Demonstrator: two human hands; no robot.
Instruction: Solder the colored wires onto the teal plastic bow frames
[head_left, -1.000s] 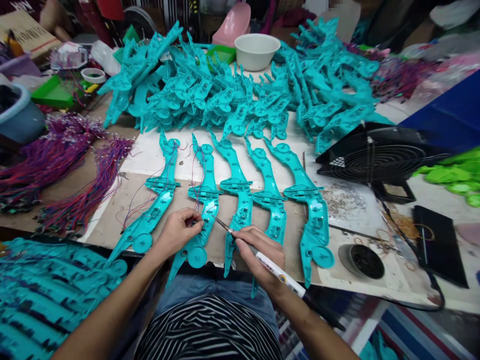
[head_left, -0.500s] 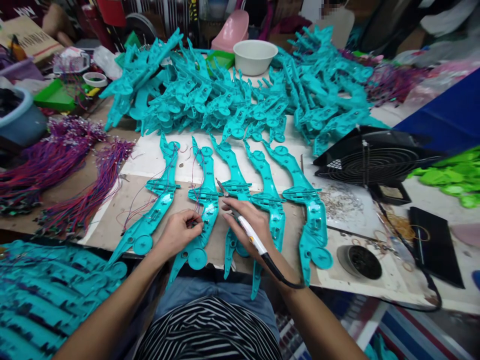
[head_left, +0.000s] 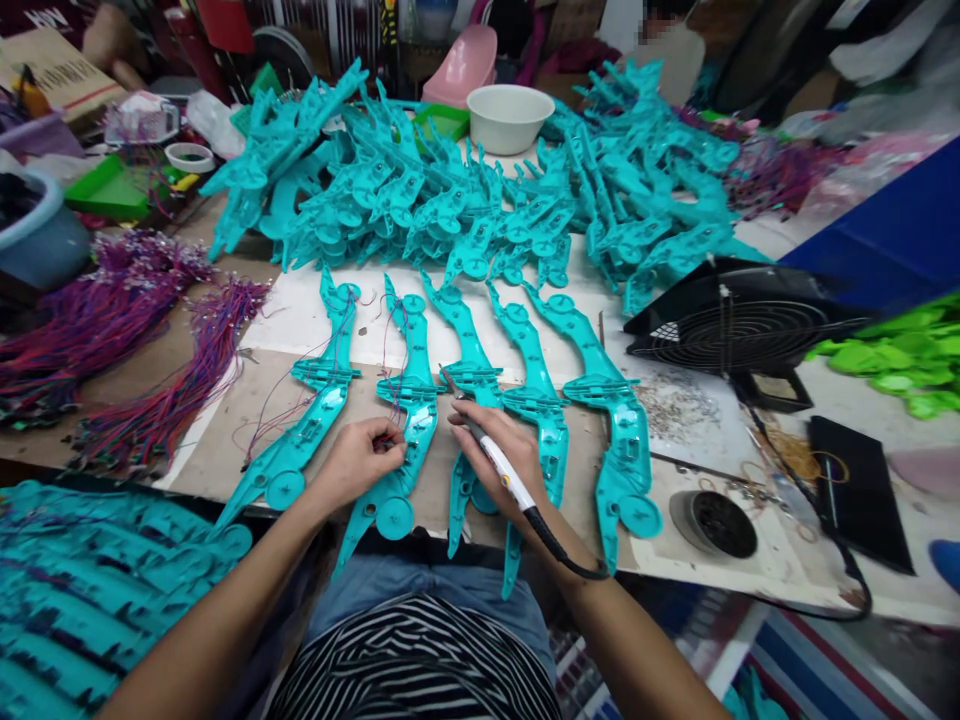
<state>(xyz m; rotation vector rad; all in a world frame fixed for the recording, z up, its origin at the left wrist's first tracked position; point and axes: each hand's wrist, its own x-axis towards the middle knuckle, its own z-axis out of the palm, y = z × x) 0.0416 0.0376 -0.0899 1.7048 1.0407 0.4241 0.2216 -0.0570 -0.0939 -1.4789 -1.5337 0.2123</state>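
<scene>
The second turquoise frame from left [head_left: 421, 420] lies on our desk [head_left: 907, 595]; at its left edge, our left hand [head_left: 361, 465] has fingers pinching thin wires [head_left: 385, 440], while our right hand [head_left: 506, 440], gripping a corded pen-like tool [head_left: 495, 455], has lifted off that frame, seemingly pausing work there.

Soft diffuse light, glints on teal pieces [head_left: 628, 432], dim upper edge, blurred, stretched corners

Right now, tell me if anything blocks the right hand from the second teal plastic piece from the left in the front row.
Nothing visible does: only bare tan board shows between the right hand, holding a white-and-black pen-shaped tool, and that teal plastic piece. The left hand is at its opposite edge, outside the gap.
</scene>
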